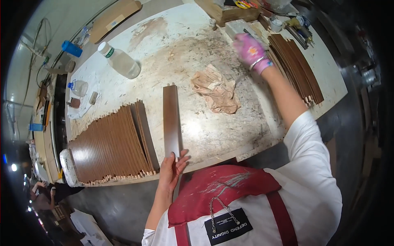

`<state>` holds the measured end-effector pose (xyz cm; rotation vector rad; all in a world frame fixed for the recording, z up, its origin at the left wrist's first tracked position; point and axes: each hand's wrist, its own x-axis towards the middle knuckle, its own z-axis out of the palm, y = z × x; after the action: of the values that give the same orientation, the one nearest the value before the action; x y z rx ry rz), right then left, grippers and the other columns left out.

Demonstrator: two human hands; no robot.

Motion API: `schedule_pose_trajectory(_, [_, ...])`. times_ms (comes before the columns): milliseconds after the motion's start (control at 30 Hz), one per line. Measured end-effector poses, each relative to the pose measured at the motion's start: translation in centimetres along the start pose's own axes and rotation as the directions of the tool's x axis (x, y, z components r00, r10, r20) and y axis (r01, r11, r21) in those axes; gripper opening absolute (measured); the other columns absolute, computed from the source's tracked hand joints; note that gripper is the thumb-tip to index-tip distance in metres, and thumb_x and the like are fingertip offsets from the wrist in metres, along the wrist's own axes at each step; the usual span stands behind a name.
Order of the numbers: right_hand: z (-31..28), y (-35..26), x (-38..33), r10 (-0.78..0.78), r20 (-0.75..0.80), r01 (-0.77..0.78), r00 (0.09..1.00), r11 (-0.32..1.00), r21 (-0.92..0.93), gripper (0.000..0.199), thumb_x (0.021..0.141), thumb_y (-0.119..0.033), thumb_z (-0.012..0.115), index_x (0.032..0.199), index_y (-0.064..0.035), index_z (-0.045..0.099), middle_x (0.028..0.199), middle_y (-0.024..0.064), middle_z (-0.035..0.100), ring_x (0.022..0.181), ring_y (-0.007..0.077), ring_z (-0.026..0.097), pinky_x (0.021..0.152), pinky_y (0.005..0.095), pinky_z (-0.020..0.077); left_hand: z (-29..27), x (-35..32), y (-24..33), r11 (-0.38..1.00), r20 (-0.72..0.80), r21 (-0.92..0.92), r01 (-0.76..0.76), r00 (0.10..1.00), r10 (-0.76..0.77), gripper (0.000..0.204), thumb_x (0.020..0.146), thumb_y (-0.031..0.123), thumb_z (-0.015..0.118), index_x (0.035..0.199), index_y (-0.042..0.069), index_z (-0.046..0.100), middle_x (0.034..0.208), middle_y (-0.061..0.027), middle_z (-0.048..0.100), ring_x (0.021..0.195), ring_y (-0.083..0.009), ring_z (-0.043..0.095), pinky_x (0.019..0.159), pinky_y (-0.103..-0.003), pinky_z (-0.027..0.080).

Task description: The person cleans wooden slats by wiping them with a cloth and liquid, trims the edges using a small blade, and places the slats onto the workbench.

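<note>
white lettering [231,233] marks a black patch [227,224] on the shirt [305,188], the left hand [173,165] grips a brown slat [170,117] over the desk [244,133], and i cannot tell whether the blurred, pink-gloved right hand [250,51] is closed.

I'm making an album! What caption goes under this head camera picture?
Left hand holding one brown slat, pink-gloved right hand stretched out over the stained worktable.

This is a workshop. Many brown wood strips [108,145] stand in a row left of the bare fingers [183,159]. Tools [297,37] lie right of the gloved fingers [241,41]. The big table [209,141] is all stained.
</note>
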<state>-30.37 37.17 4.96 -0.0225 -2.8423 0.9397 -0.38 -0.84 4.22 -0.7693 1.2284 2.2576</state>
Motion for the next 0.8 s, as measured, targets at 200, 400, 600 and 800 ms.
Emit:
schedule_pose_trajectory(200, [-3.3,8.0,5.8,-0.141,-0.061,0.085,0.988,0.834,-0.544,0.022,0.083,-0.021,0.05,0.095,-0.0066,0.059,0.097,0.0208,0.061,0.092,0.0384,0.058,0.078,0.044,0.0473,0.3,-0.3,0.2,0.958,-0.019,0.24,0.156,0.988,-0.156,0.039,0.093,0.034,0.05,0.107,-0.002,0.046,0.109,-0.0201,0.061,0.093,-0.0216,0.062,0.077,-0.027,0.051])
schedule_pose_trajectory(400, [-2.8,6.7,8.6,0.068,0.066,-0.003,0.995,0.719,-0.695,0.025,0.087,-0.017,0.041,0.096,-0.0042,0.061,0.102,0.0225,0.06,0.096,0.0371,0.059,0.08,0.0436,0.0477,-0.7,-1.0,1.1,0.722,-0.104,0.662,0.202,0.978,-0.179,0.038,0.094,0.035,0.048,0.102,-0.002,0.055,0.091,-0.011,0.065,0.083,-0.0154,0.062,0.072,-0.026,0.048])
schedule_pose_trajectory(600, [-2.6,6.1,9.8,0.06,0.105,0.041,0.993,0.649,-0.76,0.026,0.085,-0.017,0.042,0.098,-0.0028,0.06,0.104,0.022,0.059,0.096,0.0381,0.058,0.078,0.0433,0.0482,2.9,-1.7,4.0,0.37,-0.025,0.925,-0.09,0.955,0.294,0.023,0.086,0.02,0.059,0.101,0.002,0.061,0.078,-0.0143,0.064,0.071,-0.0257,0.062,0.066,-0.032,0.048])
schedule_pose_trajectory(800, [-2.3,6.5,8.3,-0.076,-0.002,0.056,0.997,0.748,-0.662,0.027,0.088,-0.024,0.045,0.104,-0.0067,0.058,0.103,0.0203,0.06,0.096,0.0372,0.058,0.083,0.0436,0.0459,2.8,6.1,5.8,0.09,0.304,0.885,-0.457,0.713,0.632,0.021,0.087,0.01,0.053,0.105,0.003,0.059,0.103,-0.017,0.06,0.094,-0.0318,0.058,0.081,-0.036,0.046])
